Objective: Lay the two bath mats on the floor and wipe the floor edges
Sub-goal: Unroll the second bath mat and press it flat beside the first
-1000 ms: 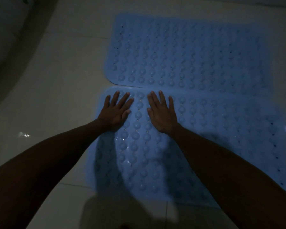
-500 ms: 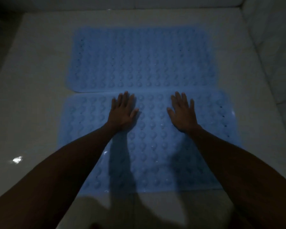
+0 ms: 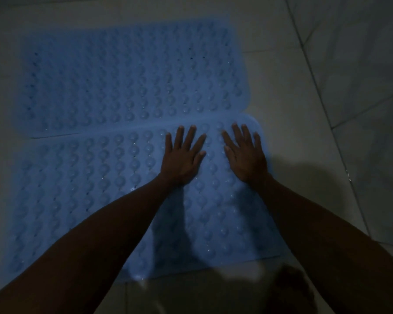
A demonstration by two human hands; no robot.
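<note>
Two blue bath mats with rows of round bumps lie flat on the pale tiled floor, side by side along their long edges. The far mat (image 3: 127,78) is untouched. The near mat (image 3: 82,191) has both my hands on its right end. My left hand (image 3: 182,158) lies palm down with fingers spread. Beside it, at the mat's right corner, my right hand (image 3: 245,155) presses flat in the same way. Neither hand holds anything. My forearms hide part of the near mat.
Pale floor tiles (image 3: 288,91) surround the mats. A tiled wall (image 3: 361,64) rises on the right and meets the floor along a slanting line. A dark foot (image 3: 290,291) shows at the bottom right. The room is dim.
Both hands have slid rightward along the near mat, from its left part to its right end, staying flat on it. The view has swung right with them.
</note>
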